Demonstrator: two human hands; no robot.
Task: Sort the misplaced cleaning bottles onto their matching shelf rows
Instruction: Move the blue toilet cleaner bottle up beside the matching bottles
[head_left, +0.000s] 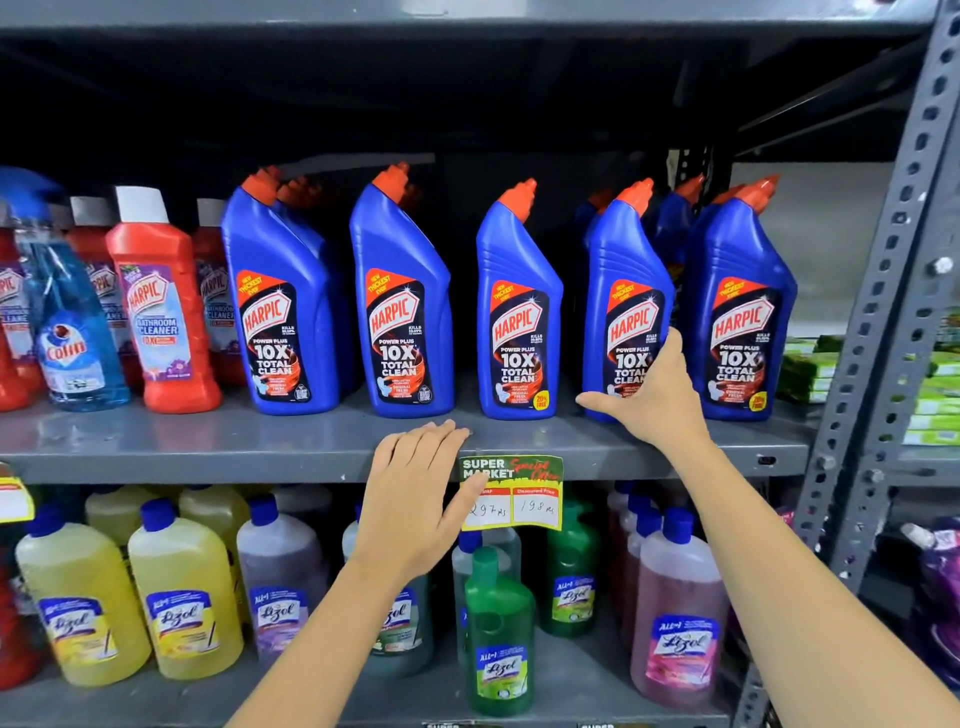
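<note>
Upper shelf (208, 447): row of blue toilet-cleaner bottles with orange caps, upright, more ranked behind. Far left, red bathroom-cleaner bottles (161, 306) and one pale blue spray bottle (67, 332) standing in front of them. Lower shelf: yellow (182, 592), purple, green (498, 634) and pink (675, 618) floor-cleaner bottles, blue or green caps. Price tag (511, 493) hangs on the shelf edge. Right hand (649, 395) wraps the fourth blue bottle (626, 291) low down, thumb spread left, fingers curled round its right side. Left hand (415, 499) flat, fingers open, holding nothing, fingertips on the shelf edge beside the tag.
</note>
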